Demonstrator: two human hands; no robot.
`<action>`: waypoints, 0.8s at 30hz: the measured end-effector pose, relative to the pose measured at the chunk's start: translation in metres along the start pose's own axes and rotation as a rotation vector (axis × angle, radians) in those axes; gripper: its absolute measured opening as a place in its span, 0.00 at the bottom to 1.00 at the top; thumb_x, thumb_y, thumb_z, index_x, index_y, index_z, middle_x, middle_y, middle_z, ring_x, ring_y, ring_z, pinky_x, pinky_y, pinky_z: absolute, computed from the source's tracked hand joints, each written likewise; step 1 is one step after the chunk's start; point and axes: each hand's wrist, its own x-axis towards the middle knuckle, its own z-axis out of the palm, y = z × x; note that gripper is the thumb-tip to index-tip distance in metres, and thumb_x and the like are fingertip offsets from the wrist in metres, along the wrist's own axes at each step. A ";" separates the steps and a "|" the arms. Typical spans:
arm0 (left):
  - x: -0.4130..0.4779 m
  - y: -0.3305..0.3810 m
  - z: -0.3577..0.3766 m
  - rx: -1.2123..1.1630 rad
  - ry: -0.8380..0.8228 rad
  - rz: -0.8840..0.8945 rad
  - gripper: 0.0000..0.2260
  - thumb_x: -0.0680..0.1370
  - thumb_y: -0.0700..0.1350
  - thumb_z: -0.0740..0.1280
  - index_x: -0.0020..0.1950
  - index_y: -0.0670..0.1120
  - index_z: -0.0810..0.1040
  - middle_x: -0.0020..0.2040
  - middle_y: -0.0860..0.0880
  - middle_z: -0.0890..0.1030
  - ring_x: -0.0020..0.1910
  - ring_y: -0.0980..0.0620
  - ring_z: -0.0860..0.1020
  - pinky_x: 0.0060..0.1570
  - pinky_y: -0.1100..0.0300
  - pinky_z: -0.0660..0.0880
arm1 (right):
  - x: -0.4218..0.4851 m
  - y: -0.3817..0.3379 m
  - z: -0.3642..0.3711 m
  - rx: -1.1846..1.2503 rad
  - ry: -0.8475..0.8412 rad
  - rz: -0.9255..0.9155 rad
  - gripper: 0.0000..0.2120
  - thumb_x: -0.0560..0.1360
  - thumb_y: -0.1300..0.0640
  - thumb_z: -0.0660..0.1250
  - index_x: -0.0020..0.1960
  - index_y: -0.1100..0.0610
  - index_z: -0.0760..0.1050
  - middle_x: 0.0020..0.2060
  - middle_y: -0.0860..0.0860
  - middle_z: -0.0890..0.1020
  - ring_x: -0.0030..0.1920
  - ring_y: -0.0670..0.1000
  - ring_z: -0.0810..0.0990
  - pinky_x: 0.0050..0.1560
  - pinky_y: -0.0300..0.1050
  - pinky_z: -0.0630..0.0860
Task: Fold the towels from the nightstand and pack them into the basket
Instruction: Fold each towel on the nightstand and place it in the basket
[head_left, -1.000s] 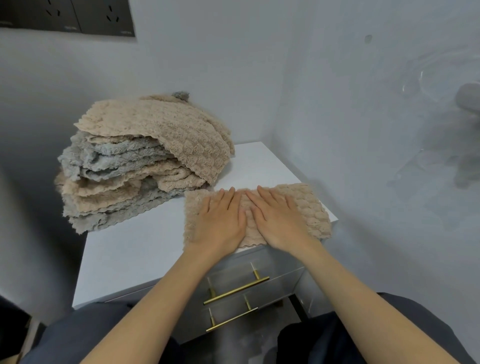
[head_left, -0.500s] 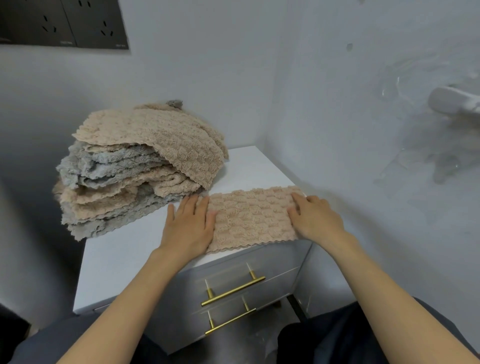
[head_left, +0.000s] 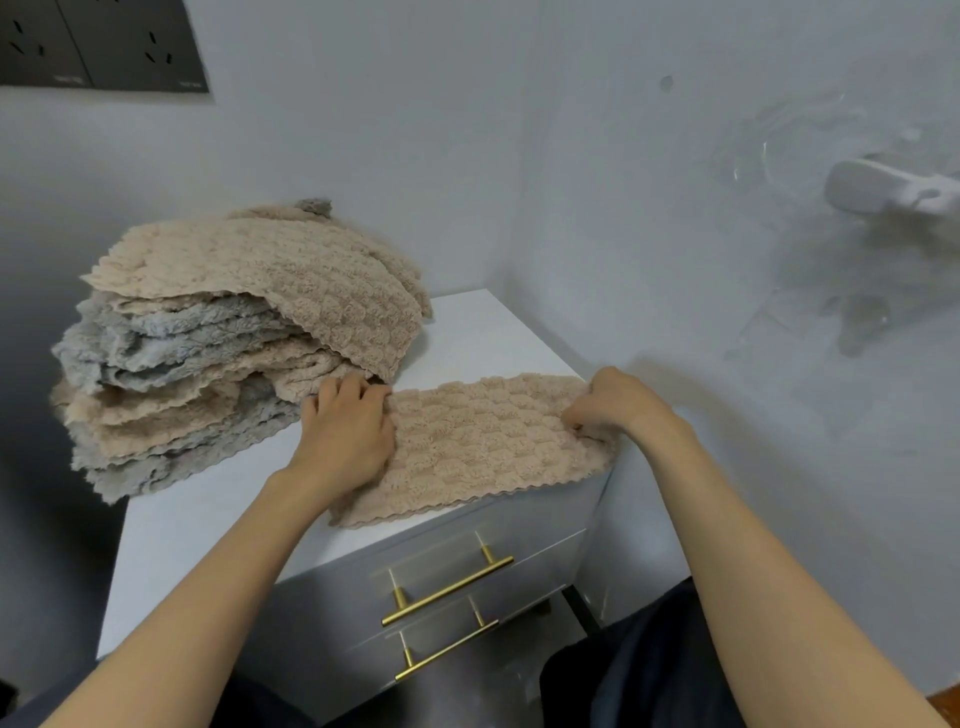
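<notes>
**Folding under way at the nightstand, packing not yet shown**

Head view. I see one beige towel (head_left: 488, 441) lying as a long narrow strip along the front right edge of the nightstand (head_left: 208, 509). Its scalloped hem just overhangs the front edge above the drawer handles (head_left: 447, 592). The left hand (head_left: 345, 431) has its fingers curled into the strip's left end. The right hand (head_left: 613, 402) is bunched round the right end, at the nightstand's right edge, and pinches the cloth. I judge the strip to be folded once lengthwise, with the hands set to bring its ends together, so this towel is partway folded. Beyond the left hand, a tall pile of beige and grey towels (head_left: 234, 338) fills the back left corner and overhangs the left edge. Its layers lie loose and ragged, so I take them as unfolded and reckon most of the folding remains. No basket shows in this view, so I cannot tell whether anything is packed.
</notes>
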 end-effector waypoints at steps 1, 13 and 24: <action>0.001 0.000 -0.001 -0.007 -0.008 -0.012 0.18 0.81 0.46 0.53 0.71 0.47 0.65 0.68 0.46 0.66 0.67 0.43 0.59 0.65 0.48 0.55 | 0.001 -0.002 0.000 -0.040 0.029 -0.005 0.08 0.66 0.61 0.66 0.34 0.56 0.66 0.32 0.50 0.72 0.33 0.52 0.72 0.30 0.39 0.62; 0.000 0.015 -0.001 -0.499 -0.207 -0.068 0.12 0.76 0.50 0.65 0.40 0.49 0.64 0.35 0.51 0.69 0.32 0.55 0.66 0.30 0.59 0.61 | 0.047 -0.056 0.017 0.354 0.596 -0.473 0.11 0.73 0.68 0.57 0.54 0.58 0.66 0.46 0.54 0.76 0.44 0.56 0.75 0.39 0.47 0.69; -0.013 0.017 -0.001 -0.533 -0.038 0.078 0.21 0.79 0.52 0.62 0.70 0.55 0.58 0.29 0.53 0.73 0.26 0.57 0.73 0.26 0.63 0.65 | 0.046 -0.061 0.021 0.392 0.196 -0.632 0.16 0.75 0.71 0.53 0.54 0.54 0.71 0.57 0.50 0.74 0.47 0.47 0.74 0.42 0.37 0.70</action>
